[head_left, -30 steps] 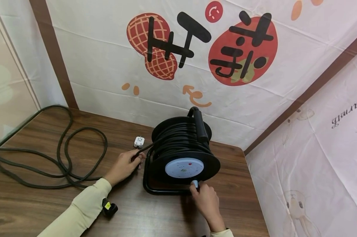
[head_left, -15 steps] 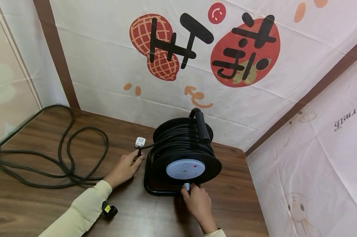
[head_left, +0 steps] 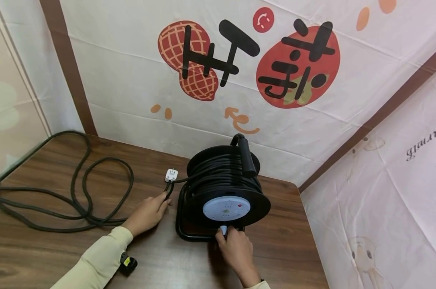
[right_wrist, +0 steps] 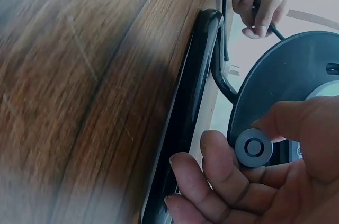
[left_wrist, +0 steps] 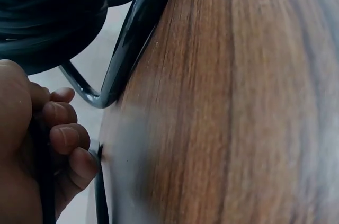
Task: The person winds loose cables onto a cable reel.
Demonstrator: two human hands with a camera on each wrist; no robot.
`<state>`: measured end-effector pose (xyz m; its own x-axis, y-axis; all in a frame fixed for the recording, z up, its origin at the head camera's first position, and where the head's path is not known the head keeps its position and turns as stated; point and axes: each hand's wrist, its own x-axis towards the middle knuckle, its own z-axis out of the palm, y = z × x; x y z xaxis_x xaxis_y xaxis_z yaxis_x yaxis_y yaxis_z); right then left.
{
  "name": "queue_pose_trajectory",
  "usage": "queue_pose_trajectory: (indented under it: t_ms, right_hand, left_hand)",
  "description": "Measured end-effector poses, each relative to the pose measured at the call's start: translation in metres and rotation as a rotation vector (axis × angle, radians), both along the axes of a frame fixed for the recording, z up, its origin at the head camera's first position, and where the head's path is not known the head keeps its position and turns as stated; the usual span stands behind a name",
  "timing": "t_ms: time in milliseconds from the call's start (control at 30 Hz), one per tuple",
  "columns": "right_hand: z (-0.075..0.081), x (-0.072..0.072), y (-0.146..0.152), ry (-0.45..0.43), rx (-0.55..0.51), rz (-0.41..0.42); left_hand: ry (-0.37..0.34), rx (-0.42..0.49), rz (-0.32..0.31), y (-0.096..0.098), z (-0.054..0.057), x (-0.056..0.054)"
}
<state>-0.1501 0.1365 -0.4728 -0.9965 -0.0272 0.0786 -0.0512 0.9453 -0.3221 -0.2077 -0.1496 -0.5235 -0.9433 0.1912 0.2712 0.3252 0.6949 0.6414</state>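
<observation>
A black cable reel (head_left: 218, 172) stands on its tubular frame (head_left: 194, 238), wound with thick cable. Its front carries a pale blue socket panel (head_left: 227, 208). At the disc's lower edge, my right hand (head_left: 236, 247) pinches the crank knob (right_wrist: 247, 152) between thumb and fingers. Left of the reel, my left hand (head_left: 147, 214) has its fingers curled round the black cable (head_left: 170, 190), which runs up over to the windings. In the left wrist view, the cable (left_wrist: 45, 176) passes through that hand. Just beyond the left hand, a white plug (head_left: 172, 175) lies on the table.
Loose loops of cable (head_left: 84, 172) spread over the left of the wooden table (head_left: 160, 269), some running past its left edge. A printed fabric wall (head_left: 131, 80) rises behind, with another (head_left: 395, 200) at the right. The reel's carrying handle (head_left: 247, 156) sticks up at the back.
My right hand has moved left with the crank knob along the disc's lower edge. The left hand has drawn back slightly down and left from the reel, still holding the cable.
</observation>
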Motion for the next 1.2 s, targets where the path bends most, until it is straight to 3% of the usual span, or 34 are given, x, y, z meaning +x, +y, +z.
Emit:
queue_pose_trajectory:
  t_ms: [167,433,600,767,967,1200]
  right_hand:
    - [0.000,0.001,-0.005,-0.007,-0.028,0.009]
    - [-0.001,0.001,-0.011,-0.029,-0.097,0.034]
    - [-0.004,0.001,-0.015,-0.023,-0.125,0.055]
    - [-0.005,0.001,-0.021,-0.072,-0.159,0.083]
    - [-0.005,0.003,-0.026,-0.069,-0.161,0.091]
    - [-0.006,0.002,-0.029,-0.051,-0.122,0.089]
  left_hand:
    - [-0.031,-0.053,0.007,0.002,0.002,0.001]
    - [-0.003,-0.096,0.028,0.004,0.005,0.000]
    - [0.005,-0.097,0.028,0.004,0.005,-0.001]
    - [-0.008,-0.087,0.035,0.004,0.005,-0.001]
    - [-0.044,-0.083,0.028,0.004,0.005,-0.001]
    - [-0.038,-0.093,0.028,0.004,0.004,-0.003]
